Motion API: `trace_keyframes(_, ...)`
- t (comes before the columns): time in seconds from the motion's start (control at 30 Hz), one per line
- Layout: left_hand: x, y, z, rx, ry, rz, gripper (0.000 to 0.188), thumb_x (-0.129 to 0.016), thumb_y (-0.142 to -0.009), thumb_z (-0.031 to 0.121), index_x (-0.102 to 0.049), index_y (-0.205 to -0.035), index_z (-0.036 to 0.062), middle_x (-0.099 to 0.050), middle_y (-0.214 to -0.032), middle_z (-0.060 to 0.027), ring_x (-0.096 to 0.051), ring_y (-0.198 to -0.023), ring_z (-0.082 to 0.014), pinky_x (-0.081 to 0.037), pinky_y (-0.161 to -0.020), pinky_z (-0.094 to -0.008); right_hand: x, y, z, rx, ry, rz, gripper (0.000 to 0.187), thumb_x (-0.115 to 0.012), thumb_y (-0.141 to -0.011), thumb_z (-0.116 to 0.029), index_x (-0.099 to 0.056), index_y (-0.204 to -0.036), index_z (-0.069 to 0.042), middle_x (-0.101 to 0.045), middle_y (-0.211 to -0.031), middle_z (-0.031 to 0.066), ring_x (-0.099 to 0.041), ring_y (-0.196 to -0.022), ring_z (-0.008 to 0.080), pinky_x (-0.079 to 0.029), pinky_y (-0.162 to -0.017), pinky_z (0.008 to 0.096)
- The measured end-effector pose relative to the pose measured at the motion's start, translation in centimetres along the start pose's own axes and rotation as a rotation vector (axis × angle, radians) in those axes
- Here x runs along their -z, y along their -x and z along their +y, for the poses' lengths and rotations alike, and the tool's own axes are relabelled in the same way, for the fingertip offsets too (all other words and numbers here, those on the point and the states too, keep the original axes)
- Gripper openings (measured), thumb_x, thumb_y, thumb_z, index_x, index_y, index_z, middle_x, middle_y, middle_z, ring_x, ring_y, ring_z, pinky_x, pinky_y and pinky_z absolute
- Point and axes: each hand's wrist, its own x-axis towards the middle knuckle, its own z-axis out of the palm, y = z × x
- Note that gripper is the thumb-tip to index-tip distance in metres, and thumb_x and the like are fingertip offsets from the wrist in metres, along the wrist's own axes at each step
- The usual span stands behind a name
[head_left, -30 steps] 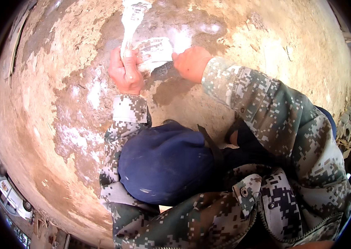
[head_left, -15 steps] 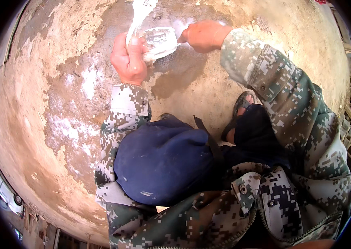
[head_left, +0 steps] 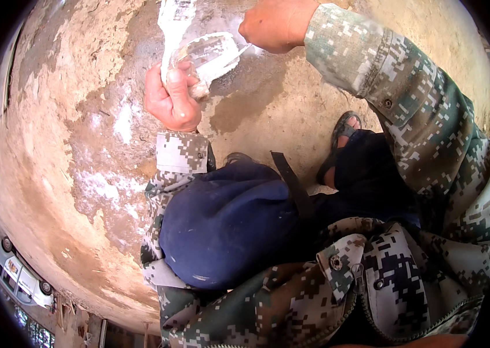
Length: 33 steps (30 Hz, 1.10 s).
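Observation:
My left hand (head_left: 170,100) is closed around the lower end of a white-coated piece. From it rises a long white strip (head_left: 175,26), broad at the top, beside an oval part (head_left: 213,53) with a ragged white rim and a greyish middle. Whether strip and oval are one thing I cannot tell. Close to the oval's right edge, my right hand (head_left: 277,26) is closed, with a thin pale tool (head_left: 247,48) showing below its fingers. The tool's end is at or near the white rim; the rest is hidden in the hand.
Below spreads bare brown ground (head_left: 42,174) with a damp dark patch (head_left: 239,107) and white powdery spots (head_left: 103,188). My bent knee in dark blue trousers (head_left: 227,226) lies below the hands. A white car (head_left: 23,279) stands at the far lower left.
My right hand has moved up in the picture, out from beside the oval's edge. My left hand and the white piece have shifted slightly left and down, and the oval is tilted differently.

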Motion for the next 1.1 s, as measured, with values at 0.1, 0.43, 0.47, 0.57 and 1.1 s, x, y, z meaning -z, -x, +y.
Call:
trace_keyframes(0.1,0.4,-0.3,0.0,-0.012,-0.006,0.017,0.034,-0.052,-0.102,0.029,-0.061,-0.096,-0.0036,-0.065,-0.070,-0.0094,-0.064,-0.071,-0.0171,-0.046,-0.064,-0.0267,-1.3,-0.2,-2.7,0.046,-0.140,0.063,0.021,-0.058,-0.088,-0.012,-0.074,-0.100,-0.005,-0.074,-0.095,0.0135,-0.072,-0.090,0.0317,-0.059,-0.074,0.0439)
trace_keyframes(0.43,0.4,-3.4,-1.8,-0.021,-0.004,-0.014,0.033,-0.051,-0.102,0.026,-0.060,-0.091,-0.0034,-0.064,-0.068,-0.0070,-0.058,-0.063,-0.0129,-0.043,-0.060,-0.0264,-2.3,1.2,-2.3,-0.002,-0.170,0.104,0.022,-0.061,-0.084,-0.008,-0.072,-0.101,-0.003,-0.074,-0.096,0.0140,-0.071,-0.094,0.0312,-0.058,-0.077,0.0420)
trace_keyframes(0.47,0.2,-3.9,-1.8,-0.006,0.000,-0.023,0.032,-0.052,-0.102,0.026,-0.060,-0.091,-0.0036,-0.064,-0.068,-0.0070,-0.059,-0.063,-0.0131,-0.044,-0.060,-0.0264,-3.1,0.5,-3.4,-0.018,-0.216,0.111,0.021,-0.060,-0.084,-0.009,-0.073,-0.100,-0.002,-0.074,-0.095,0.0140,-0.072,-0.092,0.0311,-0.058,-0.076,0.0427)
trace_keyframes(0.57,0.7,-5.3,-2.7,0.042,-0.009,-0.020,0.031,-0.052,-0.102,0.024,-0.061,-0.092,-0.0040,-0.064,-0.067,-0.0067,-0.060,-0.063,-0.0132,-0.044,-0.059,-0.0265,-3.8,-1.2,-5.5,0.026,-0.394,0.131,0.026,-0.060,-0.086,-0.008,-0.068,-0.110,0.000,-0.072,-0.097,0.0159,-0.070,-0.097,0.0327,-0.057,-0.079,0.0437)
trace_keyframes(1.1,-0.1,-8.2,-3.1,0.105,0.001,0.022,0.025,-0.055,-0.101,0.019,-0.062,-0.090,-0.0027,-0.061,-0.068,-0.0049,-0.067,-0.068,-0.0167,-0.048,-0.060,-0.0263,-3.7,4.1,-0.9,-0.277,-1.268,-0.126,0.058,-0.058,-0.086,-0.002,-0.045,-0.142,0.008,-0.068,-0.098,0.0193,-0.070,-0.074,0.0240,-0.056,-0.060,0.0343)
